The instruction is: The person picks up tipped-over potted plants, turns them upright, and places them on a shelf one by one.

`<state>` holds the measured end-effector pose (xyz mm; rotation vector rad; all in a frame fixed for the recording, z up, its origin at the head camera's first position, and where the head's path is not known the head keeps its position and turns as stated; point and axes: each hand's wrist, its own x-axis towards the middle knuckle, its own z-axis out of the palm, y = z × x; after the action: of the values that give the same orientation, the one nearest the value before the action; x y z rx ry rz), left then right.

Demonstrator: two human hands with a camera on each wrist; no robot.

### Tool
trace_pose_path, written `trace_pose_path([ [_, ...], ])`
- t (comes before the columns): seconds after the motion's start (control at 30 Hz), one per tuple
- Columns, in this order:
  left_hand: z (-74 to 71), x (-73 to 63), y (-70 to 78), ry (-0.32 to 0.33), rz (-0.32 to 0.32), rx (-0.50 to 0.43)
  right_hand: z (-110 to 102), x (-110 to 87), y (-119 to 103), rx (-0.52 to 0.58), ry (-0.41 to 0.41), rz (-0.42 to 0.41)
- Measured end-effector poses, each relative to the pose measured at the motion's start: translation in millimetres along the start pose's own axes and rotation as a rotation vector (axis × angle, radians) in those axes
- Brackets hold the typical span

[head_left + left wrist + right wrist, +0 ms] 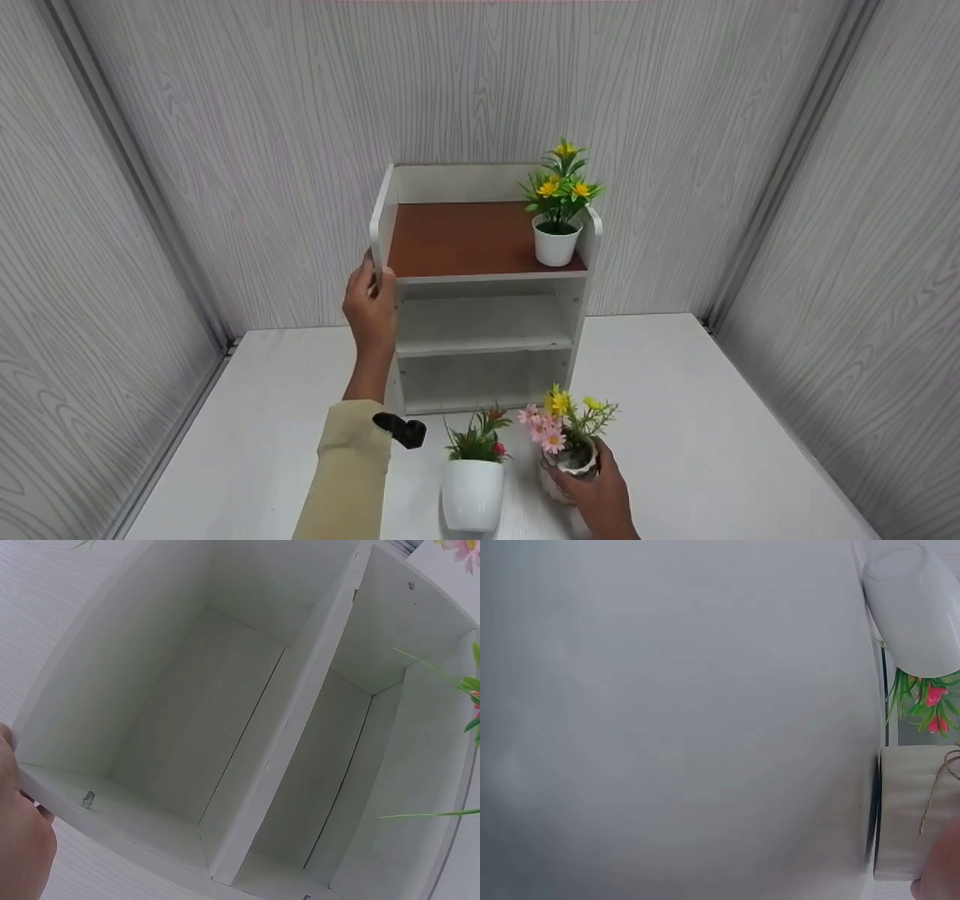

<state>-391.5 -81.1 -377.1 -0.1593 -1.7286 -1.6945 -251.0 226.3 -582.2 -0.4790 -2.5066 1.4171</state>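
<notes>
Head view, pink-and-yellow posy: a pale, scalloped-rim pot of pink and yellow artificial flowers is grasped near its rim by the right hand, at the near side of the white worktop, in front of the shelf unit and to its right.
Head view, white shelf unit: the white shelf unit with a brown top board is gripped at its left side panel by the left hand, with the thumb on the inner face.
Head view, neighbours: a glossy white tapered pot with red flowers is stood just left of the held pot; a small white pot with yellow flowers is set on the right end of the top board.
Head view, handling: the held pot is best carried upright, the pinch placed on its wall so that no stems are bent, and the red-flowered pot given room.
Left wrist view, compartments: two pale compartments are shown, with a small metal pin near the gripped edge; an even, light hold should be enough to steady the frame.
Right wrist view, twine: thin brown twine is seen on the held pot's wall and should not be snagged; whether the base is touching the worktop cannot be told.
</notes>
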Motion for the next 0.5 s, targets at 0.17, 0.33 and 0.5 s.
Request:
trace_pose_path([
  [0.17,-1.1,3.4,-11.6,-0.013,-0.006,-0.002,0,-2.7,-6,0.014,0.005,0.009],
  [0.33,-0.8,7.1,-25.2,-0.011,0.014,0.012,-2,-4.7,-15,0.011,-0.001,0.03],
  [0.5,-0.3,8.3,-27.8,-0.007,0.055,0.044,-5,-10.2,-28,-0.004,0.019,0.012],
])
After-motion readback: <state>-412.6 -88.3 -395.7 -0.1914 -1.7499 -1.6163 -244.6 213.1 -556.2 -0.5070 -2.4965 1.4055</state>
